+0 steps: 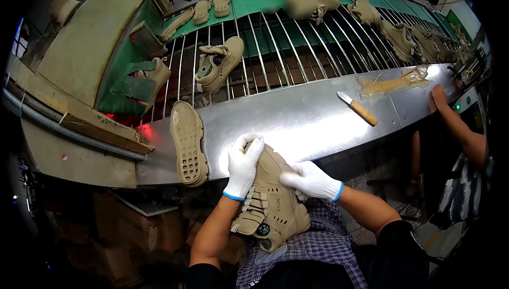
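Observation:
A tan shoe [278, 212] with dark eyelets and a round black dial lies tilted against my lap, its toe pointing away from me. My left hand [243, 166], in a white glove, is closed around the toe end, the thumb on top. Also gloved in white, my right hand [314, 181] has its fingers curled against the shoe's right edge and is slightly blurred. The shoe's underside is hidden. Left of my left hand, a loose tan sole [189, 143] lies on the metal table edge. A wooden-handled knife [358, 110] rests farther right on the metal.
Beyond the metal table [275, 114] runs a roller conveyor [270, 50] carrying several tan shoes and soles. A shoe [220, 63] sits on the rollers ahead. Green flaps [132, 85] hang from a machine at left. Another person's arm [461, 127] reaches in at right, near yellowish tape [395, 83].

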The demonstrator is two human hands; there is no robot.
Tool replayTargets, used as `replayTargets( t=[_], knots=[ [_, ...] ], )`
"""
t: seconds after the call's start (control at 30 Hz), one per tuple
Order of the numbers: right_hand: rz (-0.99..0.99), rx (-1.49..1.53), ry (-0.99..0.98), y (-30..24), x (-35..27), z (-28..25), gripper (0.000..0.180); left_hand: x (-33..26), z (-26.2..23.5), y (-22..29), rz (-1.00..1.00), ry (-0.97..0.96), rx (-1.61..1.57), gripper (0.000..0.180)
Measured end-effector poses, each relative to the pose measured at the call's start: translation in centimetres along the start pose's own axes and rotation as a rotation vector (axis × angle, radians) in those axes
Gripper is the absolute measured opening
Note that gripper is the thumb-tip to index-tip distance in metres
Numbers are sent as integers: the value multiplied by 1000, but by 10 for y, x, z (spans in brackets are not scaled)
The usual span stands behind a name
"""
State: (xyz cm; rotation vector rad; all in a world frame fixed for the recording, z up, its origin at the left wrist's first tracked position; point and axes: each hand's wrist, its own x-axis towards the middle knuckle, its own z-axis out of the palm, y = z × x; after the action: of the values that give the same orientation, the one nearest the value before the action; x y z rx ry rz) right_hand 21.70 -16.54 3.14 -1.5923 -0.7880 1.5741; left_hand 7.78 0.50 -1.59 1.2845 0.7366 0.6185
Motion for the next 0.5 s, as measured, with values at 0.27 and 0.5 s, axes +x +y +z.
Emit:
replayTargets(
  t=[0.27, 0.5],
  knots=[
    [-177, 42, -219, 107, 19, 4, 91, -7, -19, -17, 87, 0, 19, 23],
    [-204, 634, -246, 89, -24, 20, 96, 11, -9, 2, 220, 198, 185, 31]
  ],
)
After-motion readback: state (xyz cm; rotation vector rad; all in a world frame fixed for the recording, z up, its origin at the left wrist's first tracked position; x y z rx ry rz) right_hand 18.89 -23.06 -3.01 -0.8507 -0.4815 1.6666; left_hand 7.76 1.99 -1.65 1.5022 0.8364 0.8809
